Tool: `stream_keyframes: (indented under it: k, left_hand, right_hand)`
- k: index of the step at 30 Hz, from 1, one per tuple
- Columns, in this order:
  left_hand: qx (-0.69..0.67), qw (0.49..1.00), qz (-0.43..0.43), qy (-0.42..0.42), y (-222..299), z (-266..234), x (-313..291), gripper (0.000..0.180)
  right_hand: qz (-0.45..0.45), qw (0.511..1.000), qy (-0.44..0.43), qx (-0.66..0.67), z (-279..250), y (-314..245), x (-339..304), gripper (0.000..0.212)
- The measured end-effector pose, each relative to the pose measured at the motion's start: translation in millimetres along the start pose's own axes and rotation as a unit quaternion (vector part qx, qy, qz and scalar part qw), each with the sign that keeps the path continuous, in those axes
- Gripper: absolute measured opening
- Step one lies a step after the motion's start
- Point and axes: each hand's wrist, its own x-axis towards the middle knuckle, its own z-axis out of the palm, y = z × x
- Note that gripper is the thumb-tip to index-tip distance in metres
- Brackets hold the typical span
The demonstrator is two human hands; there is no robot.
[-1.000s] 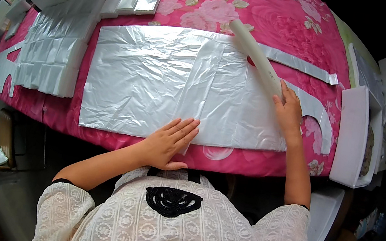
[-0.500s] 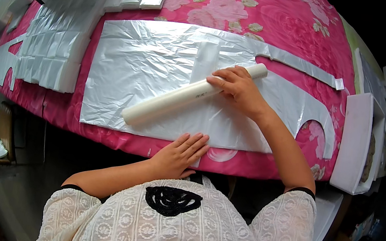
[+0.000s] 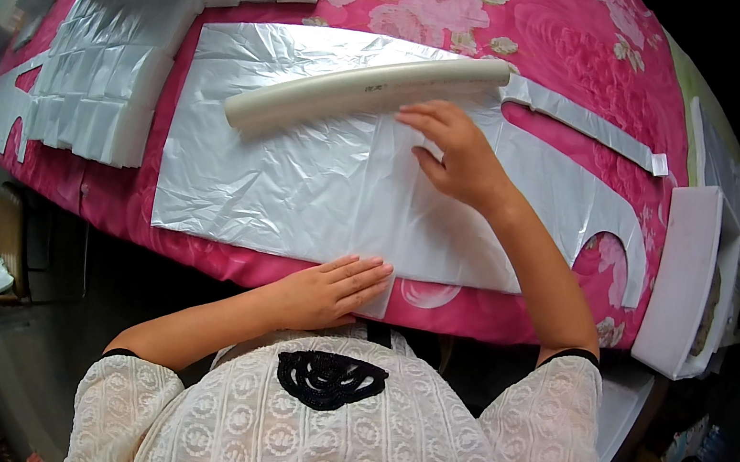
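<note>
While the apron-shaped plastic sheet [image 3: 270, 191] is being touched at its near edge by the flat left hand [image 3: 331, 291], the white tube [image 3: 363, 93], slanting far-right, is being supported on it, just beyond the nearer, empty, loosely spread right hand [image 3: 461, 160].

I believe this is a small workshop, perhaps inside a home. The bright pink cloth printed with flowers [image 3: 564, 44] looks homelike, but on the left stand many rows of folded whitish plastic packets [image 3: 96, 81], and before me lies a flat, shiny white plastic sheet with cut-out curves [image 3: 270, 191], which suggest handwork in quantity.
</note>
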Motion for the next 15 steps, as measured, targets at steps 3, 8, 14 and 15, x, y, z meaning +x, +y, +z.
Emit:
stream_keyframes:
  k: [3,8,14,15]
  left_hand:
    - [-0.006,0.999,0.042,0.021,-9.5,2.3,-9.2,0.06]
    - [0.011,0.991,0.116,0.069,-16.5,-0.9,-12.7,0.036]
    - [-0.029,0.987,0.12,0.099,-12.6,-8.0,-9.2,0.024]
    - [-0.082,0.984,0.099,0.121,-10.1,-7.8,-9.2,0.023]
  right_hand:
    - [0.006,0.994,-0.088,0.067,16.5,-39.4,-46.6,0.044]
    - [0.0,0.995,-0.095,0.022,32.8,-67.3,-81.7,0.048]
    - [0.023,0.997,-0.07,0.027,36.4,-68.1,-84.6,0.051]
    - [0.022,0.998,-0.059,0.023,36.3,-69.1,-83.6,0.049]
